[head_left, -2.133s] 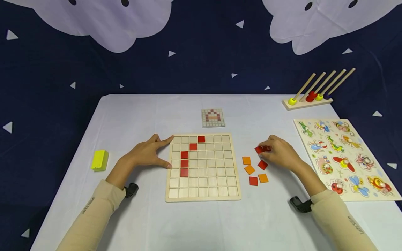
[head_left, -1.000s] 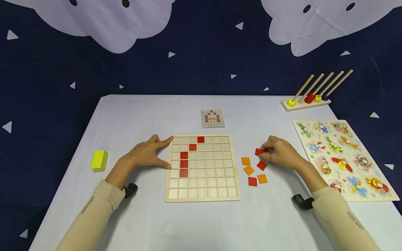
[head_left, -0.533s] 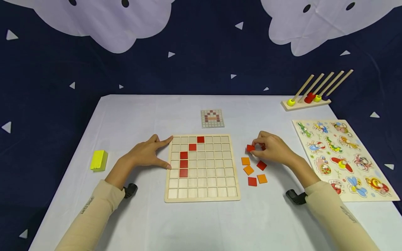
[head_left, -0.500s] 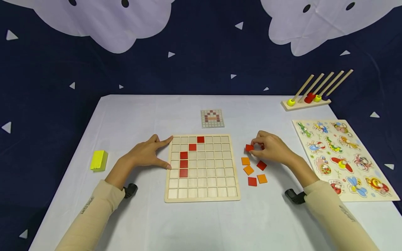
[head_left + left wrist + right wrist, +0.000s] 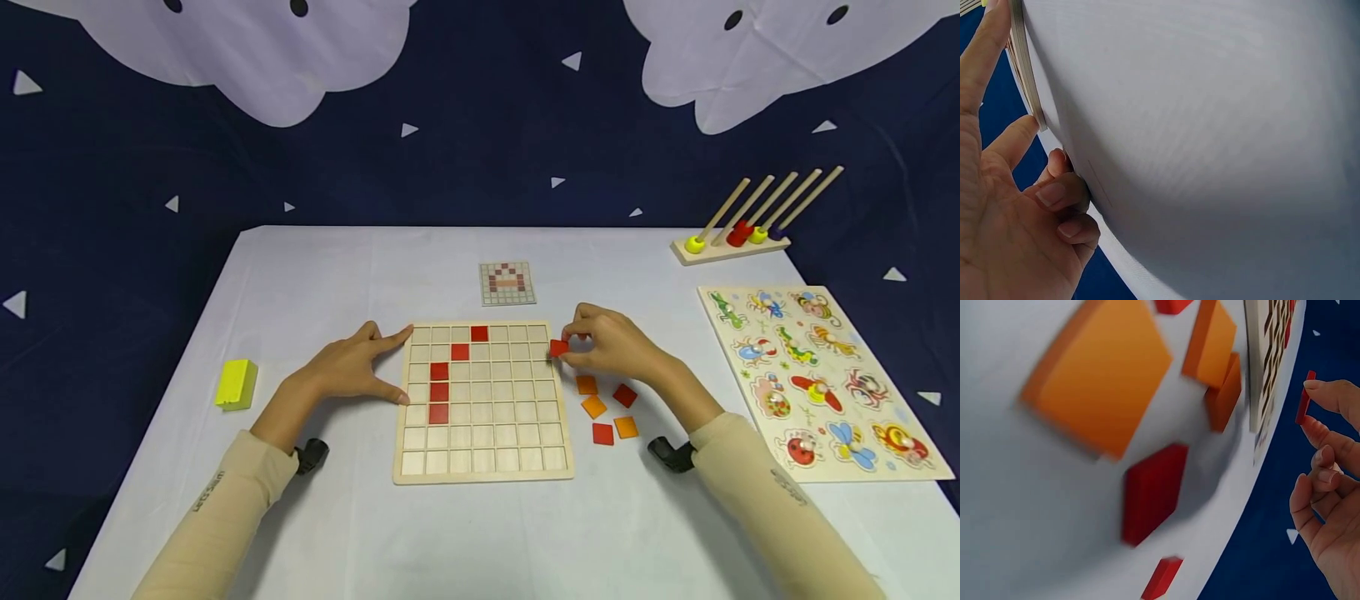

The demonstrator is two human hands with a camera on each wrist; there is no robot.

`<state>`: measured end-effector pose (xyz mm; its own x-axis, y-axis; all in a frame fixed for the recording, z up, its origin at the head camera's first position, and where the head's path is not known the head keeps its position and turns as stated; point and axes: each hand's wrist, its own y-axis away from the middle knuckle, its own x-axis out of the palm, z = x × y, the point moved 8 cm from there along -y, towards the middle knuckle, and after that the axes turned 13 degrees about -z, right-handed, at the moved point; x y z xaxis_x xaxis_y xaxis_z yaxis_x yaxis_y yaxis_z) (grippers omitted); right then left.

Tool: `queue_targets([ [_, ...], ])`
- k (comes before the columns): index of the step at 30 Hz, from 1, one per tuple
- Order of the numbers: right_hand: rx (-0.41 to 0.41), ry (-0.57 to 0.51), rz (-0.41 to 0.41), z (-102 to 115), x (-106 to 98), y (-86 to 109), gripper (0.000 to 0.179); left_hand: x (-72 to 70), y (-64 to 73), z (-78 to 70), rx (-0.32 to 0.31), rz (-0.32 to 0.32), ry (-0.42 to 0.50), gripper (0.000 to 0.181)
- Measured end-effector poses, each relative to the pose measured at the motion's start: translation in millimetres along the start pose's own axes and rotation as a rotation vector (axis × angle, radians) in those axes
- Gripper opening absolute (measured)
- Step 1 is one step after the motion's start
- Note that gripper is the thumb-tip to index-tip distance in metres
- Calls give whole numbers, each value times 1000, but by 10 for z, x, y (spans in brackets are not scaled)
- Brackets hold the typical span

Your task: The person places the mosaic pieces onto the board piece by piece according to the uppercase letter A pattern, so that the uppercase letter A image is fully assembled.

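Note:
A wooden grid board lies mid-table, with several red tiles in a stepped line in its cells. My left hand touches the board's left edge with stretched index finger and thumb; its other fingers curl in, as the left wrist view shows. Over the board's upper right edge, my right hand pinches a red tile between thumb and index finger. Loose orange tiles and red tiles lie right of the board. Another red tile appears low in the right wrist view.
Behind the board is a small pattern card. A yellow block stands at the left. At the right lie an insect picture board and, farther back, a peg stand with coloured beads.
My right hand has picked up a red tile from the loose tiles and carried it left to the board's right edge. My left hand has stayed at the board's left edge.

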<state>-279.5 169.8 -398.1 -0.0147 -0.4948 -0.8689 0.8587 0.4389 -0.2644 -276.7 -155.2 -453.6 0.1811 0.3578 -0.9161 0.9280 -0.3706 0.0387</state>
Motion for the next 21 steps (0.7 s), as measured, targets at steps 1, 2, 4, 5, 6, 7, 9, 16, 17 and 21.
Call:
queue_targets([
  [1,-3,-4,6,25,17,-18,25,-2,1,-2,1,-1,1,116],
  [2,-5,-9,12,49,31,-34,25,-4,1,-4,1,-2,2,116],
  [4,-8,-16,23,96,58,-64,24,-10,2,-10,3,-5,4,116],
  [5,-14,-17,26,120,72,-78,24,-12,3,-12,4,-6,5,116],
  [6,-18,-21,30,147,84,-92,24,-13,3,-12,4,-5,5,116],
  [7,-22,-22,33,171,95,-106,23,-14,3,-13,4,-5,6,116],
  [9,-26,-26,40,209,121,-132,22,-14,3,-14,3,-4,7,117],
  [16,-47,-49,66,316,233,-232,23,-2,-4,-3,-1,-6,2,117],
  [17,-49,-48,69,329,249,-246,24,-1,-5,-2,-2,-6,3,117],
  [21,-54,-39,83,378,319,-295,28,6,-6,1,-7,-5,4,117],
])
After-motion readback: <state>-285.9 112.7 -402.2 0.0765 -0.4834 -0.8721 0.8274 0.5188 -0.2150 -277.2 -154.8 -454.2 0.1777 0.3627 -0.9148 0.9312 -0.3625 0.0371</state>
